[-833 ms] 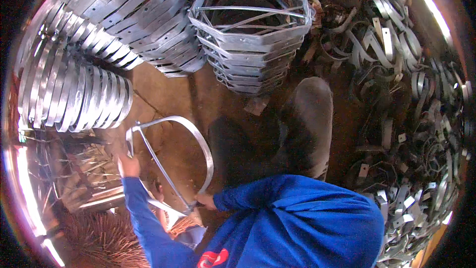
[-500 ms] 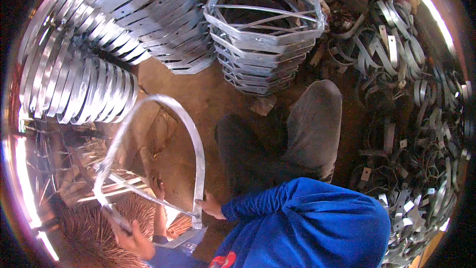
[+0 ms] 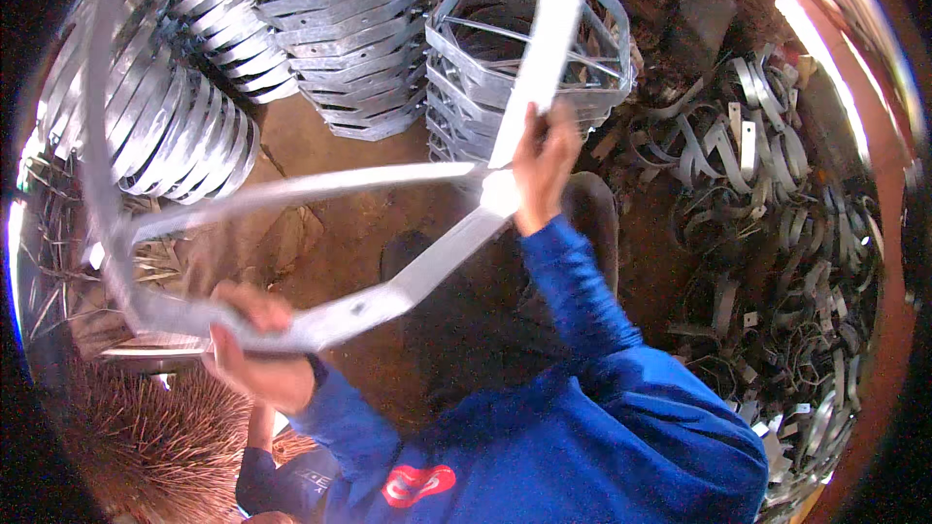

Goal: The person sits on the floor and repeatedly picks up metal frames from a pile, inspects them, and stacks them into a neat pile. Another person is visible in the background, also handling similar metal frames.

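A silvery frame of bent flat metal strip (image 3: 442, 247), with a thin crossbar, is raised in front of me and tilted. My left hand (image 3: 262, 359) grips its lower angled edge, fingers on the far side of the strip. On the frame's right side, my right hand (image 3: 546, 163) is closed around the strip close to where the crossbar joins it. The frame's upper end runs out of view at the top. Behind my right hand, a stack of similar frames (image 3: 456, 102) stands on the floor, partly hidden by the raised frame.
More stacked metal frames (image 3: 354, 68) stand at the far left, beside a leaning row of curved strips (image 3: 189, 141). Loose strip pieces (image 3: 777, 272) lie heaped along the right. At the lower left are a bundle of thin brown rods (image 3: 155, 437) and another person's dark sleeve (image 3: 260, 480).
The frame has come up from the lower left and turned, now looming larger. My right hand has moved up and right with it; my left hand has risen too.
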Demonstrator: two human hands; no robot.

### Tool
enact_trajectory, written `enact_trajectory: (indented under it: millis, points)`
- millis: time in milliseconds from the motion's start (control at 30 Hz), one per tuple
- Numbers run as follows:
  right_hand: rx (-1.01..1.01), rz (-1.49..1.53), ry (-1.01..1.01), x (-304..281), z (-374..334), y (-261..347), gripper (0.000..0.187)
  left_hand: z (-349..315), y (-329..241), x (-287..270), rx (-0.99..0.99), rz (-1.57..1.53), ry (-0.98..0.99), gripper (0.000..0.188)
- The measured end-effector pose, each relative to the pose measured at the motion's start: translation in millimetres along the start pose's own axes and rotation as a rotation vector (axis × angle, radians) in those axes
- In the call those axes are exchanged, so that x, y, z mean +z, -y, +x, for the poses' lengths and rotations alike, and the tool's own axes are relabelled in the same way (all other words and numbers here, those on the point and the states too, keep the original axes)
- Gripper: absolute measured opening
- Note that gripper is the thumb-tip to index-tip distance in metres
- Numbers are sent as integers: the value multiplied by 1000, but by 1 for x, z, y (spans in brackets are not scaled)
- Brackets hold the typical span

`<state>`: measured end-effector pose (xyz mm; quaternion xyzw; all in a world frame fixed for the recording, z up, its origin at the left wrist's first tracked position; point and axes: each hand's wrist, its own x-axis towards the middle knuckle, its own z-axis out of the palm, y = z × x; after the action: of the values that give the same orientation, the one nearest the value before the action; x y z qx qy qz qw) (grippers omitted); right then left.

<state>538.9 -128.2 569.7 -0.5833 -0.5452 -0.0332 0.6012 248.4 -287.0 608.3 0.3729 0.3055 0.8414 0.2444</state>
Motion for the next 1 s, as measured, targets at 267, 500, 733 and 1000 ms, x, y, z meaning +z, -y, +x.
enact_trajectory:
  millis: [267,500,733,1000]
  points:
    - [-329,-372,-165,-113,209,-85,29,0,77,179,-296,205,243,25]
    - [-219,-546,81,-102,290,-146,31,19,156,228,-218,929,691,54]
    - [-259,-593,261,-48,318,-248,22,24,223,252,-27,1202,854,44]
    - [-337,-637,469,1,349,-309,26,40,298,278,-484,1444,811,64]
